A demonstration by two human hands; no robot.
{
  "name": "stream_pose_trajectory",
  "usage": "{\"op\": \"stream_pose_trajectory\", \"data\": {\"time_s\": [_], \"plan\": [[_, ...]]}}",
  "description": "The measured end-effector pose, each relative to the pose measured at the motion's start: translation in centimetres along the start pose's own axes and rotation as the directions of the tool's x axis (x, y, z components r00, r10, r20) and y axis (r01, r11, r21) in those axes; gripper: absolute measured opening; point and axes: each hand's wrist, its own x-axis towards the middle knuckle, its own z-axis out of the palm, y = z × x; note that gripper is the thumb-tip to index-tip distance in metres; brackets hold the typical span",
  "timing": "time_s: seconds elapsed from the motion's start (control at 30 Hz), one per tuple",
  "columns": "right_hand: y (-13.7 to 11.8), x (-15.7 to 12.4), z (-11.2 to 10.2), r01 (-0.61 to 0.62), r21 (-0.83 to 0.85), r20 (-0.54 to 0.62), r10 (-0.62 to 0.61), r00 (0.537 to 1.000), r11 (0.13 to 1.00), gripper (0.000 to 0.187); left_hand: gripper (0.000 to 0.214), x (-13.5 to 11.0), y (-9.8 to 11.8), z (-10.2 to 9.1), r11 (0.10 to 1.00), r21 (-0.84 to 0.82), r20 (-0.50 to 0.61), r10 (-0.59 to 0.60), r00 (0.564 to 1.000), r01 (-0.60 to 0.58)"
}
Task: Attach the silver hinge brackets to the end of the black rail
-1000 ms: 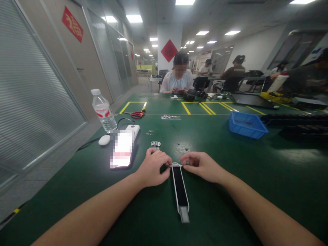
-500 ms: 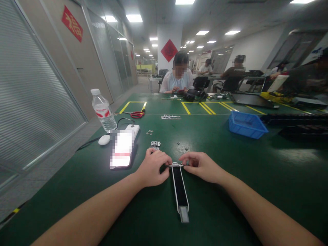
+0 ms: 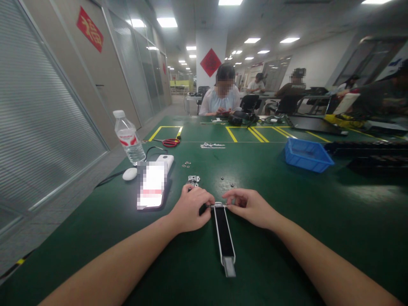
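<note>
Between the left hand (image 3: 192, 209), closed around a dark piece (image 3: 202, 208), and the narrowly curled right hand (image 3: 250, 207), whose hold cannot be told, lies the white-framed black strip's (image 3: 225, 231) far end; a red sign (image 3: 89, 29) reads "福".

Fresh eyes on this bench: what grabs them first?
Likely the phone, glowing mostly white on the green table, left of the left hand. Next, the long white-framed black strip lying front and centre, with the left hand and right hand on either side of its far end. Then the blue bin, farther back on the right.
</note>
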Motion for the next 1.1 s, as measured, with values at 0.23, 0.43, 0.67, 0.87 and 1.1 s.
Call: {"op": "stream_pose_trajectory", "data": {"time_s": [0.23, 0.43, 0.67, 0.87, 1.1], "plan": [[0.3, 0.0, 0.2, 0.007, -0.01, 0.003, -0.007, 1.0, 1.0, 0.023, 0.016, 0.0, 0.1, -0.1, 1.0, 0.003, 0.014, -0.007, 1.0, 0.007], [0.4, 0.0, -0.1, 0.006, -0.031, -0.013, -0.006, 1.0, 0.999, 0.027, 0.019, 0.0, 0.2, -0.2, 1.0, -0.014, 0.016, -0.024, 1.0, 0.024], [1.4, 0.4, -1.1, -0.138, -0.261, -0.266, 0.066, 0.962, 0.956, 0.022, 0.027, 0.0, 0.1, -0.3, 0.998, -0.026, 0.025, -0.055, 0.998, 0.056], [2.4, 0.6, -1.3, -0.166, -0.455, -0.315, 0.016, 0.949, 0.875, 0.031, 0.033, 0.0, 0.0, -0.4, 0.995, -0.037, 0.023, -0.091, 0.996, 0.091], [2.9, 0.8, -0.8, -0.202, -0.528, -0.264, 0.067, 0.962, 0.825, 0.039, 0.039, 0.0, 0.0, -0.5, 0.985, -0.05, -0.012, -0.166, 0.986, 0.165]]}}
